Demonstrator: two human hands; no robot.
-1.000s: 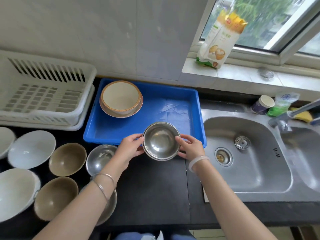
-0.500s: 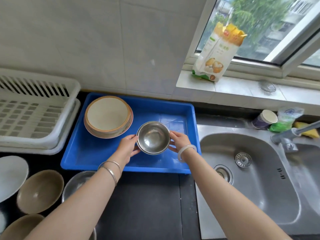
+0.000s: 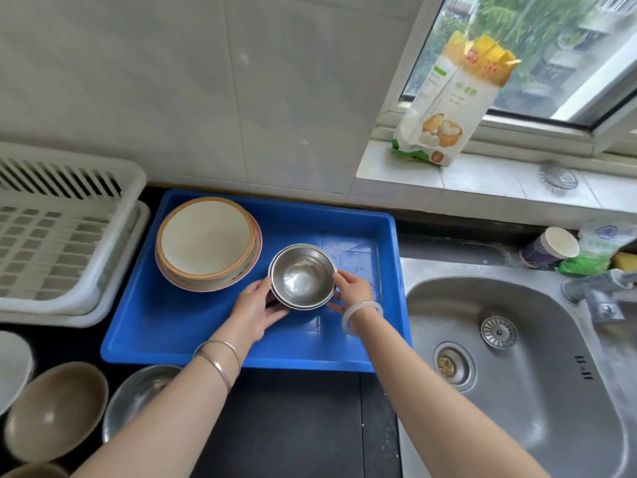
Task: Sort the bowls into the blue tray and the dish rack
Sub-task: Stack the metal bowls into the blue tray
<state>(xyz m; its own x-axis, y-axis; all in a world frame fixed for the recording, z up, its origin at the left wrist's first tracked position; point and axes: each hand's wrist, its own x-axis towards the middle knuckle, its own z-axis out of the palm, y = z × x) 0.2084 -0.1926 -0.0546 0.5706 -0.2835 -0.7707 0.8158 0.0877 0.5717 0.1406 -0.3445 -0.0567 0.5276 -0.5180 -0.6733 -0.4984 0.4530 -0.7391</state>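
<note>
A small steel bowl (image 3: pixel 302 274) is inside the blue tray (image 3: pixel 162 326), near its middle. My left hand (image 3: pixel 256 307) grips its left rim and my right hand (image 3: pixel 351 286) its right rim. Whether the bowl rests on the tray floor or hangs just above it I cannot tell. To its left in the tray stands a stack of cream bowls with orange rims (image 3: pixel 206 241). The white dish rack (image 3: pixel 62 232) sits left of the tray with nothing in it.
On the dark counter at lower left lie a brown bowl (image 3: pixel 57 410), another steel bowl (image 3: pixel 138 395), and a white bowl (image 3: pixel 12 367). A steel sink (image 3: pixel 517 374) is on the right, with a paper cup (image 3: pixel 551 248) behind it. A flour bag (image 3: pixel 451 101) stands on the sill.
Both hands have carried the steel bowl from the counter's front edge forward into the blue tray and lowered it beside the cream bowls. The view has shifted closer.
</note>
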